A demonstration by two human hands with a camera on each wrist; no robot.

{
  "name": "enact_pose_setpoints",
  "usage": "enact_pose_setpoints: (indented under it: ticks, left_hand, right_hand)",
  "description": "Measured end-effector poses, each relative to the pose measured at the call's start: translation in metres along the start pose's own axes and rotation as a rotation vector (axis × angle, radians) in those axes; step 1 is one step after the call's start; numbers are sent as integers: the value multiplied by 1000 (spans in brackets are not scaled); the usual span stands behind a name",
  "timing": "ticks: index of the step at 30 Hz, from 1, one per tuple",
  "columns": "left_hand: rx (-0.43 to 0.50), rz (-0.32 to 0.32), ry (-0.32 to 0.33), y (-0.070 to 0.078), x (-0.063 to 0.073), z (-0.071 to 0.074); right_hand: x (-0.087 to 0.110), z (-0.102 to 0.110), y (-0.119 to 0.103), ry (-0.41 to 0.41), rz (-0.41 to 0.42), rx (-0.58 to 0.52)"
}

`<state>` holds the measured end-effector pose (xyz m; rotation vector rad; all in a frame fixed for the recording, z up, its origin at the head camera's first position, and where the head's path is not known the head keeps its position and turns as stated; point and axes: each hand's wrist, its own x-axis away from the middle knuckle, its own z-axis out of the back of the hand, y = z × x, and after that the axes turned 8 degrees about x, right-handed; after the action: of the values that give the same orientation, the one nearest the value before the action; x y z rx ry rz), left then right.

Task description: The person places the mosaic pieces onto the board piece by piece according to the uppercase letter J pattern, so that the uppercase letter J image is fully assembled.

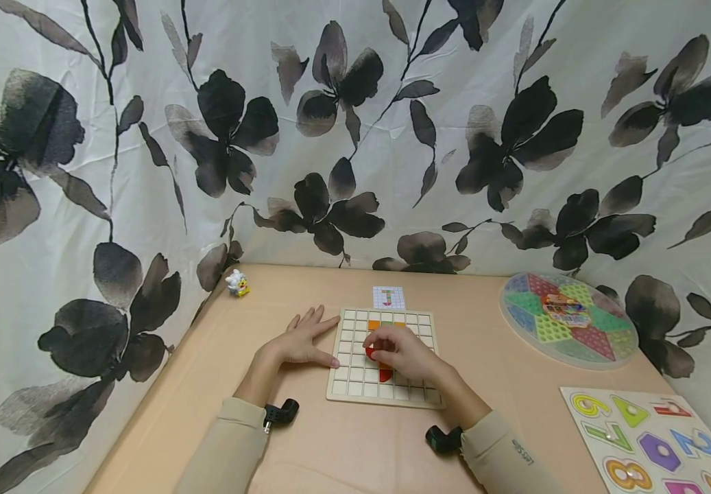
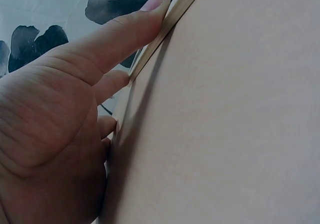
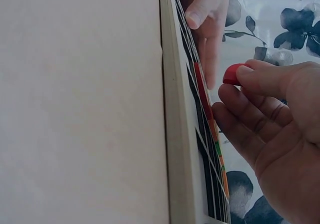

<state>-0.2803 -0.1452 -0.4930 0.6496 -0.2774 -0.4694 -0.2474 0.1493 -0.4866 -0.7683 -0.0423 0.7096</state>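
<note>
A wooden grid board (image 1: pixel 355 391) with pale square cells lies flat on the table. Orange pieces (image 1: pixel 374 324) and a red piece (image 1: pixel 386 374) sit in some of its cells; the right hand hides part of the middle. My right hand (image 1: pixel 407 353) is over the board and pinches a small red piece (image 3: pixel 232 75) with a rounded edge between thumb and fingers. My left hand (image 1: pixel 299 341) lies spread at the board's left edge, its thumb touching the rim in the left wrist view. Just behind the board is a small card (image 1: pixel 389 298) with a coloured J-like figure on a grid.
A small white and yellow toy figure (image 1: pixel 237 283) stands at the back left. At the right are a round container (image 1: pixel 568 319) with coloured triangular sections and a white board (image 1: pixel 657 439) of coloured number and shape pieces. A floral curtain (image 1: pixel 417 137) hangs behind the table.
</note>
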Motion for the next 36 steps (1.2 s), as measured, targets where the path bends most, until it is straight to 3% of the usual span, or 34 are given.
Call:
enact_pose_setpoints:
  ticks: [13, 36]
  left_hand:
    - [11, 0, 0, -1, -3, 2]
    - [7, 9, -9, 0, -3, 4]
  right_hand:
    - [1, 0, 0, -95, -22, -21]
    - [0, 0, -6, -146, 9, 91]
